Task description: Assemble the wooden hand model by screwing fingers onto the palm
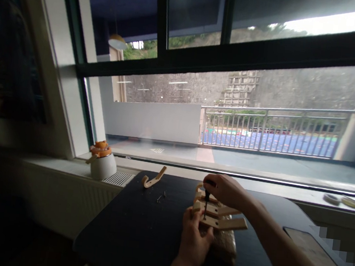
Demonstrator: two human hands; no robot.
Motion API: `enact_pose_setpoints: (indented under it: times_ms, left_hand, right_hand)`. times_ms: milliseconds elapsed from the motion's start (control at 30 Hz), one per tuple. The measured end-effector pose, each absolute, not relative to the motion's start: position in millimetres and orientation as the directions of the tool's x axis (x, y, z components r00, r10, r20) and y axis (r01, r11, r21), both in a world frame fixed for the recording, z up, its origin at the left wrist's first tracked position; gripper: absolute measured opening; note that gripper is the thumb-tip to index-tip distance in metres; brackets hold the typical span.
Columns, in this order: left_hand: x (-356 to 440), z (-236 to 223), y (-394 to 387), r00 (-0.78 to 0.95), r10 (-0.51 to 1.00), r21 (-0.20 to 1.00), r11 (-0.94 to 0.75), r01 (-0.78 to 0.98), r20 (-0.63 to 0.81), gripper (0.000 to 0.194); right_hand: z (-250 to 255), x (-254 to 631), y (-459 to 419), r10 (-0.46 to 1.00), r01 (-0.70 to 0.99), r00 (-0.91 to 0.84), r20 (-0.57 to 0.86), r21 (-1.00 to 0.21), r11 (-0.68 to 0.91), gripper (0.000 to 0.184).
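Observation:
My right hand [224, 190] is closed around the dark handle of a screwdriver [206, 204]. Its shaft points down to a hole in the nearest wooden hook [226, 225]. With thumb and fingers, my left hand [195, 239] grips that hook near its curved end. Other wooden hooks [216, 209] lie beside it in a row, partly covered by my hands. Under them is a brown block [227, 246] that looks wrapped in clear plastic. A separate wooden hook [154, 179] rests on the dark table to the left, near small loose screws [159, 198].
The dark table [116, 224] stands against the window sill. A white mug [101, 166] with an orange lid sits on the sill at left, above a radiator [93, 200]. Rolls of tape [332, 199] lie on the sill at right. A flat framed board [318, 251] is on the table's right.

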State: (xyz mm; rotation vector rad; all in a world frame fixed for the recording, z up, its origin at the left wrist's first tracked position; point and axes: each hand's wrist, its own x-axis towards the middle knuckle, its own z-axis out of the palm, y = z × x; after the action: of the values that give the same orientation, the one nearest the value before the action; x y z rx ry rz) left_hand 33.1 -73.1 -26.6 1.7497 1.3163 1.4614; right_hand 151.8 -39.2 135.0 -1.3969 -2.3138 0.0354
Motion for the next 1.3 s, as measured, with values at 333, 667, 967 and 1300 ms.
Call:
enact_pose_setpoints:
  times_ms: [333,667,967,1300]
  left_hand:
    - [-8.4,16.8,-84.9,-0.05,0.768,0.619,-0.475,0.625,0.639,0.026]
    - [29.4,31.3,-17.2,-0.062,0.837,0.785,-0.482,0.389,0.544,0.007]
    - [26.7,19.6,-23.8,-0.037,0.829,0.83,-0.555,0.059,0.558,0.012]
    - [28.1,17.2,-24.1,-0.017,0.867,0.861,-0.496,-0.115,0.498,0.02]
  right_hand:
    - [123.0,177.4,-15.1,0.805,0.679,-0.421,0.418,-0.443,0.586,0.027]
    - [76.9,166.6,2.1,0.811,0.404,-0.207,0.547,-0.707,0.58,0.028]
    - [69.5,160.5,-8.9,0.847,0.19,-0.12,0.519,-0.825,0.532,0.03]
    - [60.0,150.6,-13.1,0.859,0.139,-0.038,0.511,-0.848,0.511,0.029]
